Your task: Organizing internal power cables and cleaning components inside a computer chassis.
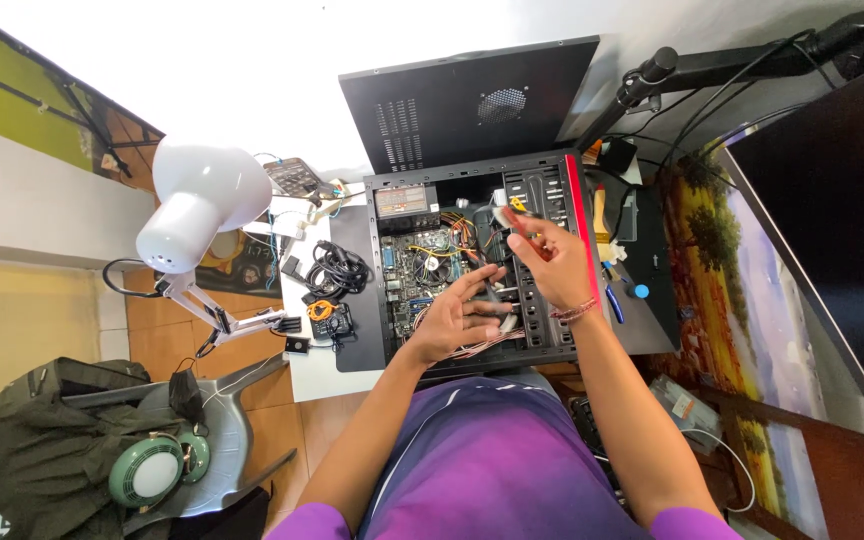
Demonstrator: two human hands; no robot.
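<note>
Side panel (472,100) already off; open computer case (577,250) lies before me. My right hand (557,265) pinches a connector (514,207) at the far drive bay; my left hand (457,320), open-palmed, steadies loose cables (487,345); wiring remains unfinished

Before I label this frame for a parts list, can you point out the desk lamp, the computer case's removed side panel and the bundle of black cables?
desk lamp (202,200): head view, on its white shade.
side panel (452,100): head view, on the black sheet beside its round vent.
bundle of black cables (340,268): head view, on the coiled middle.
</note>
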